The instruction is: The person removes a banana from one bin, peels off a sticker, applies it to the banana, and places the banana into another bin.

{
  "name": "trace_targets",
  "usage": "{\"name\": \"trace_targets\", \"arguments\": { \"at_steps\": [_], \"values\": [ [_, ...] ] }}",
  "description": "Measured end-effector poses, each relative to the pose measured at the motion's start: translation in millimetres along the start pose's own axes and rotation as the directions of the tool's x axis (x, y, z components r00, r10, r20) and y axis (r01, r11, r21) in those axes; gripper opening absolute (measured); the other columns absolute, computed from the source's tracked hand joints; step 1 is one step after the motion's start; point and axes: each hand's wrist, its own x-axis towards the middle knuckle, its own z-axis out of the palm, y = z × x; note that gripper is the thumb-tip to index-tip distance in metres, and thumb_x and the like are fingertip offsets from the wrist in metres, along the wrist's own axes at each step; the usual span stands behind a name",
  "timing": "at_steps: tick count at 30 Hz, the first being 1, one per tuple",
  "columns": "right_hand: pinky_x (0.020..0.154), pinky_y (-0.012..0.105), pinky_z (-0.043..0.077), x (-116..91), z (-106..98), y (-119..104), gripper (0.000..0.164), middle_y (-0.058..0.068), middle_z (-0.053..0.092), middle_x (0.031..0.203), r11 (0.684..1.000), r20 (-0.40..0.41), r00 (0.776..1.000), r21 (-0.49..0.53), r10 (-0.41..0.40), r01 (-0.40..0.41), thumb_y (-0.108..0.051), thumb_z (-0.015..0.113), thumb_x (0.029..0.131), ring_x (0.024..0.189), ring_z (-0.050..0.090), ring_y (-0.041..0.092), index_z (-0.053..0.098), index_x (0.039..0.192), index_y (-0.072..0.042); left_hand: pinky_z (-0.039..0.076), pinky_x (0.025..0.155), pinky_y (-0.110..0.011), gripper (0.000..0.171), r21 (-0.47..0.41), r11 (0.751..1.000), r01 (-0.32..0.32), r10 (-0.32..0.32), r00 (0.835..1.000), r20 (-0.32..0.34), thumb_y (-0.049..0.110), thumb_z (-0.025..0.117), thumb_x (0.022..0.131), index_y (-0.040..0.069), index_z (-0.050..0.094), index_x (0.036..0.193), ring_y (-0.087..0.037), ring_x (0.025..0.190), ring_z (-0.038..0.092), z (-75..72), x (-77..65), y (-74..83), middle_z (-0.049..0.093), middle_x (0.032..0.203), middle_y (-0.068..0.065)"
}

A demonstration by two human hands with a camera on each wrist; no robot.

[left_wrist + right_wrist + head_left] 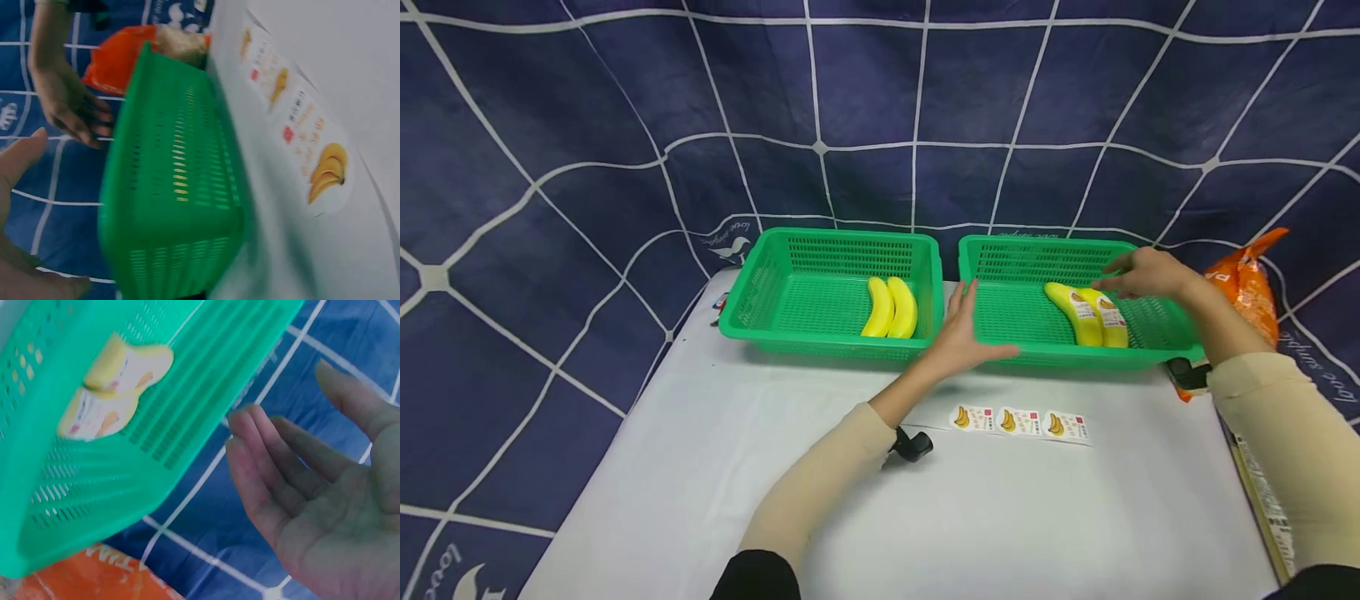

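Note:
My left hand (957, 340) is over the gap between two green baskets, fingers spread and holding nothing. Over the back right part of the right basket (1011, 346) is my right hand (1146, 273), its fingers loosely bent around nothing. Below it, inside that basket, two yellow bananas (1086, 327) lie side by side with white labels on them; the labels (100, 419) also show in the right wrist view. In the left basket (775, 332), two bananas without visible labels (891, 308) lie next to each other at its right end.
A strip of banana stickers (1019, 422) lies on the white table (1000, 517) in front of the right basket. An orange bag (1243, 287) stands to the right of that basket. A dark blue gridded cloth (865, 100) hangs behind.

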Motion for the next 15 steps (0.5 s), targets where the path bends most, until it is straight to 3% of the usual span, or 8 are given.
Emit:
{"name": "trace_targets", "arguments": {
  "at_steps": [8,15],
  "values": [
    [0.081,0.053,0.052,-28,23,-23,0.074,0.028,0.067,0.116,1.000,-0.074,0.997,0.002,-0.014,0.014,-0.056,0.061,0.090,0.098,0.065,0.040,0.054,0.132,0.005,0.031,0.115,-0.056,0.109,0.137,0.983,-0.125,0.113,0.989,0.092,0.045,0.080,0.077,0.029,0.008,0.158,-0.027,0.151,0.021,-45.3,-36.5,3.8,0.009,0.166,0.002],
    [0.066,0.034,0.051,-41,24,-47,0.070,0.027,0.066,0.117,0.999,-0.103,0.993,-0.012,-0.053,0.052,-0.052,0.061,0.091,0.095,0.065,0.036,0.055,0.133,0.004,0.029,0.114,-0.060,0.100,0.192,0.979,-0.073,0.076,0.997,-0.010,0.047,0.078,0.078,0.032,0.017,0.156,-0.028,0.149,0.024,-84.9,-55.5,-10.7,0.020,0.163,-0.001]
  ]
}}
